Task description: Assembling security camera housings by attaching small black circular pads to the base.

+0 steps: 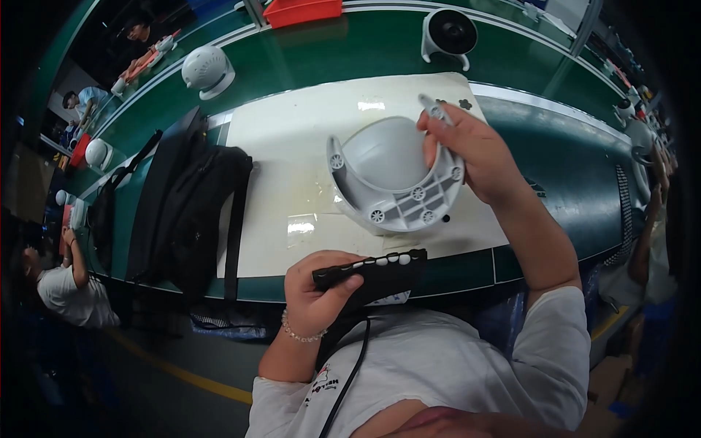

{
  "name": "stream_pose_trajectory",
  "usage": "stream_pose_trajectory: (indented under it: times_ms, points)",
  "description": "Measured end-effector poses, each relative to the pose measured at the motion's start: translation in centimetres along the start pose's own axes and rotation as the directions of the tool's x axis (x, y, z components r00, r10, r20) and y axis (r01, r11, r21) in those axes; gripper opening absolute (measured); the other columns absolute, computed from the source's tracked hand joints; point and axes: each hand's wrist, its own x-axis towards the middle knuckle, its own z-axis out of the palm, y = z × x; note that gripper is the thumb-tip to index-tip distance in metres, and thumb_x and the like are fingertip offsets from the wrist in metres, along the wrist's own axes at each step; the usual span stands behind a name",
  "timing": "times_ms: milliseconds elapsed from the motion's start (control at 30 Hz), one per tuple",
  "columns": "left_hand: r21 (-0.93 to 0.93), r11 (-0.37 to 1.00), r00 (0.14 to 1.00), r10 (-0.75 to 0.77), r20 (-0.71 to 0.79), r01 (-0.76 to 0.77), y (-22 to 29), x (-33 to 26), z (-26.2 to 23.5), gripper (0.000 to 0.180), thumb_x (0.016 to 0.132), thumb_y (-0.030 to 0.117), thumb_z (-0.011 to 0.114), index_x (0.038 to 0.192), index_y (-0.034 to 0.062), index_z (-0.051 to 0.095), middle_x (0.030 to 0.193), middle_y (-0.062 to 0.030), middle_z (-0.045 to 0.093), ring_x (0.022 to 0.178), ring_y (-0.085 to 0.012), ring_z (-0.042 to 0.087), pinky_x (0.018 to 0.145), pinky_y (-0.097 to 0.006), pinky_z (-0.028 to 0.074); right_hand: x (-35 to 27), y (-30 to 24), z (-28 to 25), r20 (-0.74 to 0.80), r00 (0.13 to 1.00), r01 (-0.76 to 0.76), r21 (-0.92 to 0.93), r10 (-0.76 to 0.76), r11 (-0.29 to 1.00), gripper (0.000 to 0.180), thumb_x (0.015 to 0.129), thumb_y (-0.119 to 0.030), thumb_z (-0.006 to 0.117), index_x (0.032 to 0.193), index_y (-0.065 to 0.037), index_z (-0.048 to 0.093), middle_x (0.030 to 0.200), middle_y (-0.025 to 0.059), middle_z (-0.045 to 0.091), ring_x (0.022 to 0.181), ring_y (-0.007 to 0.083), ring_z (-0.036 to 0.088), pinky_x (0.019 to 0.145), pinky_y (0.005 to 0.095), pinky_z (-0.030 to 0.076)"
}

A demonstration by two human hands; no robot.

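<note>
A white plastic fan-like housing (394,150), with a rounded shell and a curved, ribbed base with round screw bosses, lies tipped over on the cream mat (277,175). My right hand (478,160) is closed around one upturned prong of that base, at its right side. Nearer to me, my left hand (310,292) grips a flat black object (387,274) with several white rounded pieces along its upper edge. Its exact kind is not clear. The thumb lies over its near side, and the other fingers are partly hidden behind it.
Left of the mat lies a black bag (204,212) with straps. White round units stand beyond the mat, at the far left (208,71) and far right (449,33). A red bin (303,10) sits at the back. Other people work along both sides of the green bench (577,182).
</note>
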Motion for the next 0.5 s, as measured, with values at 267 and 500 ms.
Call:
stream_pose_trajectory:
  times_ms: [267, 500]
  points:
    - [-0.025, 0.999, 0.999, 0.047, -0.011, -0.047, -1.3, 0.2, -0.4, 0.015, 0.068, -0.001, 0.067, 0.081, -0.0022, 0.06, 0.083, -0.0138, 0.064, 0.072, -0.0194, 0.06, 0.066, -0.027, 0.047, -6.7, 3.6, 0.0, -0.185, 0.913, 0.292, -0.323, -0.363, 0.9, 0.028, 0.077, -0.012, 0.061, 0.101, -0.005, 0.048, 0.09, 0.0024, 0.048, 0.072, 0.0089, 0.044, 0.069, 0.021, 0.037]
    - [-0.165, 0.985, 0.998, -0.048, 0.049, 0.055, -0.8, 0.6, 1.0, 0.02, 0.069, -0.004, 0.067, 0.086, -0.002, 0.056, 0.085, -0.0134, 0.062, 0.078, -0.019, 0.06, 0.069, -0.028, 0.047, -9.1, 5.3, 4.7, 0.027, 0.891, 0.433, -0.347, -0.453, 0.832, 0.037, 0.07, -0.007, 0.071, 0.101, -0.004, 0.05, 0.095, 0.0092, 0.057, 0.084, 0.0184, 0.056, 0.073, 0.0275, 0.045]
